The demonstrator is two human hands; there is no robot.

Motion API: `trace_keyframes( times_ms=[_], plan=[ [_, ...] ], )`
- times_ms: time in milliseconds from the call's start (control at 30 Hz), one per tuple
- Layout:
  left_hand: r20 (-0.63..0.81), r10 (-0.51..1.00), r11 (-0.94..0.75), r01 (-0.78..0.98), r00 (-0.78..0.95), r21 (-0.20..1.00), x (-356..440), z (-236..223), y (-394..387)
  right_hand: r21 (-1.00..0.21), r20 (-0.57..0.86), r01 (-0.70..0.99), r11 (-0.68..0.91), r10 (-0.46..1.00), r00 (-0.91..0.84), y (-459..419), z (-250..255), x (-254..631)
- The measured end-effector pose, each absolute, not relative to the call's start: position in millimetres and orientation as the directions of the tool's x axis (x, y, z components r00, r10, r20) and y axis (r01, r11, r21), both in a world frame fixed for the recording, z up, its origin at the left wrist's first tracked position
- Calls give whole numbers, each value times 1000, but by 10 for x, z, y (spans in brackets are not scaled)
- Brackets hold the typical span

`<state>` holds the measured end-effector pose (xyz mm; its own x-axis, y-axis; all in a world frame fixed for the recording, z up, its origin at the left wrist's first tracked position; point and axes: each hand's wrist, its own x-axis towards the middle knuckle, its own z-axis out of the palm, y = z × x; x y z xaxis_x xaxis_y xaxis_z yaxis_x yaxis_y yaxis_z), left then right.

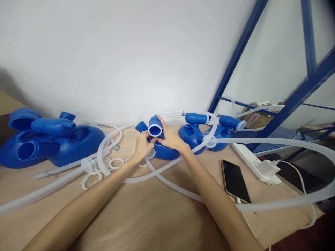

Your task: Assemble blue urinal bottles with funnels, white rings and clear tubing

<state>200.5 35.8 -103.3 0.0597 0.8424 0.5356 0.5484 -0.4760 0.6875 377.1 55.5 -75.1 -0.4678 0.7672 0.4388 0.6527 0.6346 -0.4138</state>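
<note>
White wall point(110, 62) stands behind the pale wood table point(146, 223). Near the middle, a blue plastic cup point(155, 130) with a white ring point(155, 136) on its round mouth sits between both hands, just over a blue plastic jug point(165, 153). Its mouth faces the person, so its long way seems to run toward them. The right hand point(171, 137) has a snug grip on its right side — fingers up high, thumb low. The left hand point(143, 146) sits low and left, fingertips curled close under the ring — I cannot tell what they pinch. Both hands are about as near.
</note>
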Motion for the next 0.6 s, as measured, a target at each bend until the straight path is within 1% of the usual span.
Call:
trace_keyframes(
  times_ms=[133, 233, 333, 400, 467, 600],
  plan=[
    [584, 809, -516, 560, 68, 649, 2021, -1047, 297, -408, 433, 649, 643, 761, -483, 587, -766, 3781],
    [593, 803, -514, 560, 50, 649, 2042, -1047, 269, -417, 431, 636, 649, 757, -491, 612, -770, 3814],
    [573, 819, -499, 540, 37, 678, 2051, -1022, 272, -510, 378, 547, 664, 744, -551, 633, -740, 3895],
    [547, 836, -481, 523, 33, 704, 2048, -995, 281, -599, 331, 465, 652, 730, -598, 640, -705, 3954],
    [518, 855, -455, 510, 22, 730, 2042, -973, 285, -656, 307, 417, 629, 727, -615, 641, -677, 3993],
    [452, 892, -384, 492, -21, 781, 2048, -963, 277, -668, 325, 393, 632, 722, -610, 641, -670, 4002]
  ],
)
